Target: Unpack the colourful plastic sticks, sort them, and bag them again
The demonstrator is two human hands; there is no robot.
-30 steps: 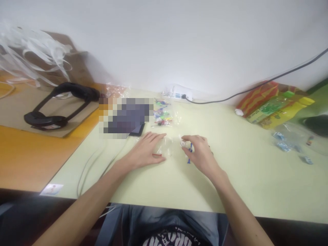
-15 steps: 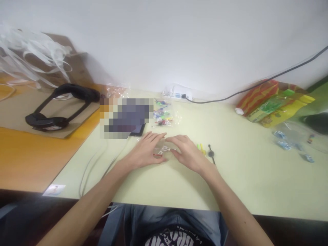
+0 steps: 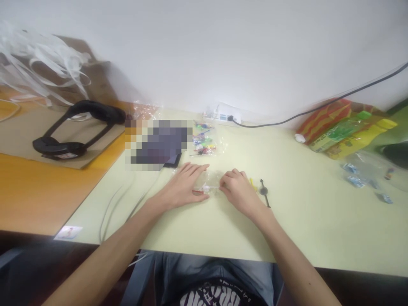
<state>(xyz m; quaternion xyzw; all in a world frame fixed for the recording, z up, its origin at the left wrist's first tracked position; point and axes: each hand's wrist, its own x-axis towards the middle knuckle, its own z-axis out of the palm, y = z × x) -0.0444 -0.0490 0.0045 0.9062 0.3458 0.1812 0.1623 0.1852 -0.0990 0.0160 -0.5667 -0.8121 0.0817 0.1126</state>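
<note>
Our L hand [image 3: 181, 187] spread, thumb & fingers apart at clear bag [image 3: 213, 176]. R hand [image 3: 238, 189] pinching white pc [image 3: 206, 187] betw. hands; in or over bag, can't tell. Looks like bagging step; next prob. calls for steady bag, then release. Dark pc [image 3: 263, 191] just right of R hand.

bright, diffuse indoor light, with soft shadows and mild blur throughout.
the pale wall [image 3: 204, 55] and table [image 3: 318, 229] are lit evenly by a source out of view; a faint, soft-edged shadow lies on the tabletop below the right hand [image 3: 237, 189], and the space under the table falls dark. small glints speckle the clear bag [image 3: 219, 146]. the white piece [image 3: 206, 188] looks too soft for fine detail, the white ribbons [image 3: 47, 59] smear and stretch toward the left edge, and coarse pixelation masks most of the tablet [image 3: 174, 160].
</note>
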